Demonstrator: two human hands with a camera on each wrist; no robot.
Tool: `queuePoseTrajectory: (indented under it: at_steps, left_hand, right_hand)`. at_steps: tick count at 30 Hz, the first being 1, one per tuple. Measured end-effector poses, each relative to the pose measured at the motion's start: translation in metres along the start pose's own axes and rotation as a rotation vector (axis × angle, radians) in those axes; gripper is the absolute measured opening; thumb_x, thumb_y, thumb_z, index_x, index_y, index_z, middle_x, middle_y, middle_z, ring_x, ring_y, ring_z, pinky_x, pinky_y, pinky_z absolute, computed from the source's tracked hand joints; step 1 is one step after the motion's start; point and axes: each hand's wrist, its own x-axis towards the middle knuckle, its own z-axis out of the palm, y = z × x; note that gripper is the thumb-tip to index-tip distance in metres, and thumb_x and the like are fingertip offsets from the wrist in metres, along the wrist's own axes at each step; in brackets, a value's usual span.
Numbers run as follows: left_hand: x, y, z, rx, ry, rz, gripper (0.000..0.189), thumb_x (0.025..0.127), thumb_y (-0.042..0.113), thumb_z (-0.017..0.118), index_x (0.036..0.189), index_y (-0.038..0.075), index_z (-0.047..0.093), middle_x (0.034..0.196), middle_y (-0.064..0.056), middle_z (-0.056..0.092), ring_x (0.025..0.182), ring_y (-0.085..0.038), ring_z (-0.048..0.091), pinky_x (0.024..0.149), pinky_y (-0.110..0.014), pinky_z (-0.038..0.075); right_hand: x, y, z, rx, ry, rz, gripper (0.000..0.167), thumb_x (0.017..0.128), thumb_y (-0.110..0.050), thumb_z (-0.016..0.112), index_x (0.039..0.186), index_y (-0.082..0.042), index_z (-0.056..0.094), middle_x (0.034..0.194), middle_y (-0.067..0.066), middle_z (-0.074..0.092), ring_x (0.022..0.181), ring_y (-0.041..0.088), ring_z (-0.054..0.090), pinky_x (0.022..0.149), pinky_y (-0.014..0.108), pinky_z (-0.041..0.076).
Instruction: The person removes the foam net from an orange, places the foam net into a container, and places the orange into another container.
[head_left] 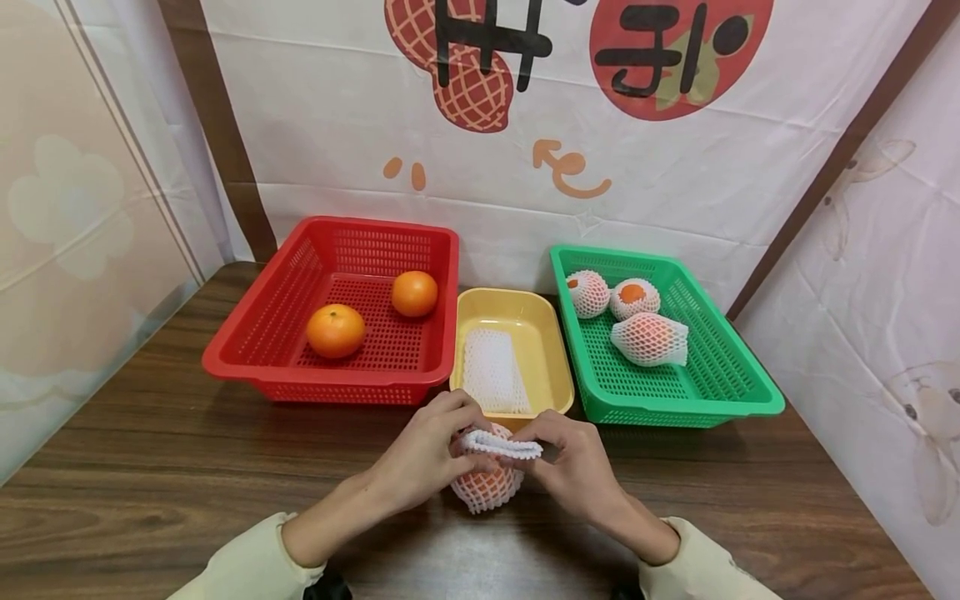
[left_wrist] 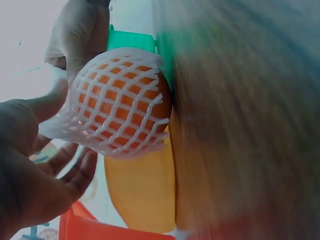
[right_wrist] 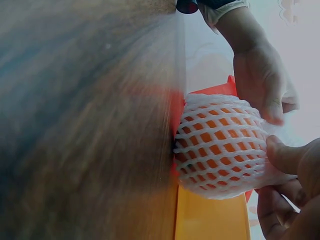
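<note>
On the table, in front of the yellow tray, sits an orange (left_wrist: 162,100) inside a white foam net (head_left: 483,487). The net's open end (head_left: 501,445) stands up above the fruit. My left hand (head_left: 437,446) pinches the left side of this end between thumb and fingers. From the other side my right hand (head_left: 576,467) pinches the net's edge the same way. In the right wrist view the mesh (right_wrist: 220,145) covers the fruit down to the table, while in the left wrist view bare peel shows near the bottom.
A yellow tray (head_left: 551,358) behind the hands holds flat white foam nets (head_left: 491,371). The red basket (head_left: 330,379) at left has two bare oranges (head_left: 335,331). At right, a green basket (head_left: 720,406) contains three netted oranges (head_left: 648,337). A printed cloth (head_left: 315,125) hangs behind.
</note>
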Motion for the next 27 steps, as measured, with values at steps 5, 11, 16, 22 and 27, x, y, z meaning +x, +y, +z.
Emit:
queuePoseTrajectory:
  at_steps: [5, 11, 16, 22, 27]
  left_hand:
    - [-0.001, 0.001, 0.000, 0.002, -0.059, -0.053, 0.034, 0.066, 0.026, 0.086, 0.094, 0.017, 0.067, 0.094, 0.010, 0.055, 0.086, -0.009, 0.049, 0.072, -0.028, 0.043]
    - [0.000, 0.001, 0.000, -0.068, -0.002, -0.026, 0.023, 0.066, 0.016, 0.087, 0.077, 0.015, 0.067, 0.085, 0.011, 0.056, 0.079, -0.008, 0.051, 0.064, -0.023, 0.046]
    - [0.000, 0.001, 0.001, -0.078, 0.030, 0.001, 0.025, 0.065, 0.013, 0.088, 0.071, 0.016, 0.063, 0.079, 0.011, 0.055, 0.075, -0.007, 0.051, 0.061, -0.023, 0.047]
    - [-0.001, 0.000, 0.001, -0.041, 0.080, 0.060, 0.025, 0.066, 0.005, 0.085, 0.070, 0.015, 0.063, 0.076, 0.011, 0.057, 0.073, -0.006, 0.050, 0.061, -0.022, 0.045]
    - [0.000, -0.001, 0.002, 0.008, 0.119, 0.076, 0.025, 0.064, -0.004, 0.081, 0.072, 0.015, 0.066, 0.075, 0.011, 0.058, 0.073, -0.006, 0.051, 0.061, -0.022, 0.045]
  right_hand:
    - [-0.002, 0.000, 0.000, -0.013, 0.006, -0.001, 0.018, 0.075, -0.009, 0.081, 0.082, -0.017, 0.068, 0.080, -0.009, 0.063, 0.072, 0.006, 0.059, 0.062, 0.018, 0.047]
    - [-0.003, 0.000, 0.001, -0.013, -0.015, -0.004, 0.022, 0.075, -0.001, 0.079, 0.083, -0.017, 0.066, 0.082, -0.009, 0.063, 0.074, 0.007, 0.059, 0.064, 0.020, 0.048]
    - [-0.003, -0.002, 0.001, -0.028, -0.034, 0.007, 0.023, 0.076, -0.001, 0.079, 0.085, -0.017, 0.065, 0.084, -0.010, 0.062, 0.076, 0.006, 0.059, 0.065, 0.019, 0.048]
    - [-0.001, -0.002, 0.000, 0.003, -0.049, 0.041, 0.018, 0.077, -0.011, 0.080, 0.089, -0.018, 0.068, 0.084, -0.008, 0.064, 0.077, 0.008, 0.061, 0.066, 0.025, 0.051]
    - [0.005, -0.014, -0.003, 0.039, -0.109, 0.142, 0.028, 0.075, -0.010, 0.081, 0.100, -0.011, 0.069, 0.096, -0.003, 0.066, 0.090, 0.014, 0.061, 0.077, 0.034, 0.050]
